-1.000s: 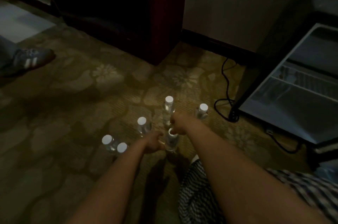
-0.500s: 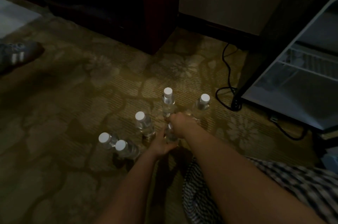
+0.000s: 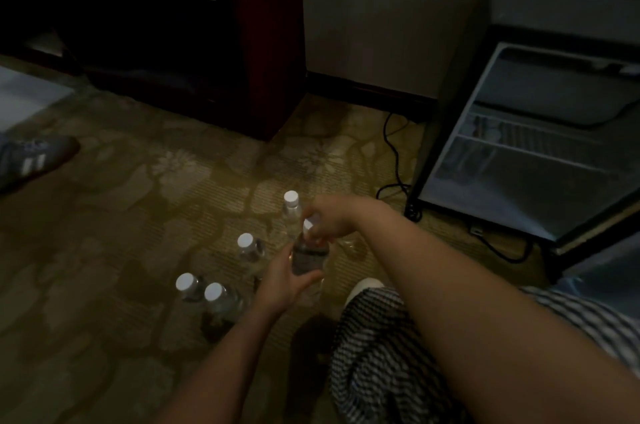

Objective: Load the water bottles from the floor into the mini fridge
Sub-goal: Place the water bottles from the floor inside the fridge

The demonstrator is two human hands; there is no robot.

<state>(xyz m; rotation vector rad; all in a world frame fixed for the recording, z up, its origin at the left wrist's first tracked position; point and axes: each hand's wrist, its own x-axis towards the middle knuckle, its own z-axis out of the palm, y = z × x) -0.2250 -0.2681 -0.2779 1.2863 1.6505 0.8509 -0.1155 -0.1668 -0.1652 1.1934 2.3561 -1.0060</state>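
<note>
Held bottle (image 3: 306,252) upright; right hand (image 3: 330,217) pinched its cap, left hand (image 3: 287,279) cupped body; mini fridge (image 3: 533,160) open to right, right hand probably nearer.

Mini fridge (image 3: 540,160) cut off at right edge; held bottle (image 3: 306,255) cap partly hidden by right hand (image 3: 332,217); shoe (image 3: 31,160) cropped at left.

Floor (image 3: 114,250): patterned carpet, dimly lit. 4 capped water bottles are seen upright near centre: a pair (image 3: 204,292) at 7 o'clock, one (image 3: 250,248) mid, one (image 3: 291,208) at 12. Mini fridge (image 3: 540,146) is stood at 2 o'clock, door open; black cord (image 3: 394,160) beside it. Shoe (image 3: 34,160) at 9.
</note>
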